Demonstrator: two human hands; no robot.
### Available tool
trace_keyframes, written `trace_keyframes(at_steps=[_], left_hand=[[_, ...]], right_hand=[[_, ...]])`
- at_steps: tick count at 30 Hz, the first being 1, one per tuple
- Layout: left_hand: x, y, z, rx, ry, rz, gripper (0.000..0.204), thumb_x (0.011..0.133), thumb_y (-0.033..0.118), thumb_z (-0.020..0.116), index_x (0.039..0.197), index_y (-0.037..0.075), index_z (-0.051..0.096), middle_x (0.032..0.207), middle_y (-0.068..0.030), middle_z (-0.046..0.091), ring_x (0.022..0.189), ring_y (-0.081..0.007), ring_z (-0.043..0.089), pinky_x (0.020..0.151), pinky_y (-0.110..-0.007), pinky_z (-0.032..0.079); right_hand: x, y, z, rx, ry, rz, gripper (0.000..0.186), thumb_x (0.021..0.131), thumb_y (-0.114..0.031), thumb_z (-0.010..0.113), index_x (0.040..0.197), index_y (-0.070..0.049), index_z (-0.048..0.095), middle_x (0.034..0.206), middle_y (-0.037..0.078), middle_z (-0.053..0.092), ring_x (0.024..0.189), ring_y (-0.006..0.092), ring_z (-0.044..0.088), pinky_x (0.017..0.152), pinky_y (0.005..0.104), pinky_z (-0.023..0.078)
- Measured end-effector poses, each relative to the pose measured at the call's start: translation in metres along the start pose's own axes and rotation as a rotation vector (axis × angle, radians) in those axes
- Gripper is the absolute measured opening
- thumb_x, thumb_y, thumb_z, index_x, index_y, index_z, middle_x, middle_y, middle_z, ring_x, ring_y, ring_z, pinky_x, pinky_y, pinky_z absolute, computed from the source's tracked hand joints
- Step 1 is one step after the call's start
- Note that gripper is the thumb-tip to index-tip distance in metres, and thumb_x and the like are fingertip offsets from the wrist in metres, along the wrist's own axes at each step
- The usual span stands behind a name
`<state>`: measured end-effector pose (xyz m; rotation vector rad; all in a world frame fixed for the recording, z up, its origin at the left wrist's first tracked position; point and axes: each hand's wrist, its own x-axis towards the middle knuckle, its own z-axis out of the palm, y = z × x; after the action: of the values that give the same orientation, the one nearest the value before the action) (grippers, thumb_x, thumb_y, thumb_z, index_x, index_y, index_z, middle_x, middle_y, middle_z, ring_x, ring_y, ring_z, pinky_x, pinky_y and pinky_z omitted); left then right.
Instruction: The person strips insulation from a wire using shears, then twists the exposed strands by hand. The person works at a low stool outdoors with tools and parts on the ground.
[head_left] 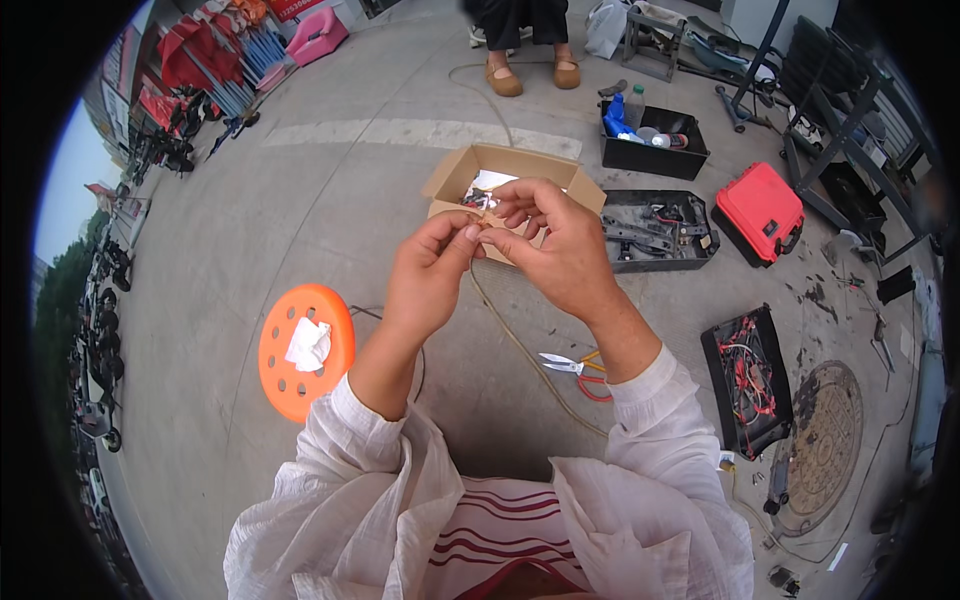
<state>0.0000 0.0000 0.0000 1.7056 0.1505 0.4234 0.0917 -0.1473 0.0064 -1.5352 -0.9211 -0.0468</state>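
Note:
Both my hands are raised close together in front of an open cardboard box [520, 158]. In a pinch of thumb and fingers, my left hand [425, 275] holds a small, thin, brownish piece, too small to name. My right hand [565, 245] meets it from the other side, thumb and curled fingers closed at the same spot; what they grip is mostly hidden. White paper and small dark and red parts lie inside the box, partly covered by my fingers. On the ground below my right wrist rest scissors [562, 364] with red and yellow handles, blades spread.
An orange stool [340, 365] with crumpled tissue [308, 345] stands left. To the right are a black bin of bottles [650, 160], a black tray [655, 262], a red case [762, 212] and a tray of wires [745, 380]. A cable [520, 350] crosses the ground. Someone's shoes [504, 80] show ahead.

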Motion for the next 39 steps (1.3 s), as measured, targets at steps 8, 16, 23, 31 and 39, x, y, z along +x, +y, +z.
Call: trace_keyframes(at_steps=[8,16,23,31,39], left_hand=[[-0.002,0.002,0.003,-0.001,0.014,-0.012,0.016,0.096,0.014,0.055,0.104,0.002,0.062,0.083,0.0005,0.061,0.074,-0.0063,0.050,0.068,-0.022,0.041],[-0.002,0.006,0.002,-0.038,-0.002,-0.020,0.014,0.094,0.009,0.057,0.102,-0.001,0.060,0.084,-0.0017,0.062,0.079,-0.0078,0.057,0.073,-0.023,0.046],[-0.002,0.003,0.004,0.128,-0.027,0.000,0.012,0.092,0.010,0.060,0.097,-0.001,0.061,0.080,0.0004,0.062,0.073,-0.0061,0.055,0.066,-0.022,0.045],[-0.002,0.002,0.000,0.368,-0.050,-0.053,0.008,0.082,0.003,0.060,0.087,-0.002,0.061,0.077,0.0012,0.061,0.067,-0.0051,0.052,0.058,-0.021,0.041],[0.001,-0.001,0.000,0.138,-0.019,-0.071,0.004,0.083,0.004,0.059,0.087,0.002,0.060,0.075,0.0041,0.058,0.069,-0.0019,0.050,0.061,-0.019,0.038]], right_hand=[[-0.002,0.013,0.006,0.209,-0.015,0.186,0.017,0.087,-0.015,0.067,0.089,0.001,0.062,0.076,0.005,0.066,0.069,0.0098,0.060,0.064,0.0258,0.050],[0.001,0.019,0.000,0.293,-0.137,0.239,0.013,0.089,-0.012,0.062,0.092,0.001,0.062,0.081,0.000,0.062,0.071,0.0062,0.054,0.063,0.0223,0.045],[0.004,0.011,-0.008,0.103,-0.202,0.233,0.010,0.087,-0.010,0.064,0.094,-0.002,0.065,0.085,0.001,0.063,0.073,0.0064,0.055,0.065,0.0227,0.046],[0.001,0.016,-0.009,-0.191,-0.171,-0.164,0.008,0.079,-0.010,0.064,0.084,-0.004,0.067,0.085,0.009,0.063,0.077,0.0279,0.061,0.070,0.0366,0.048],[0.001,0.013,-0.001,0.067,-0.162,0.200,0.011,0.083,-0.012,0.066,0.087,-0.001,0.066,0.079,0.005,0.064,0.069,0.0133,0.057,0.064,0.0279,0.047]])
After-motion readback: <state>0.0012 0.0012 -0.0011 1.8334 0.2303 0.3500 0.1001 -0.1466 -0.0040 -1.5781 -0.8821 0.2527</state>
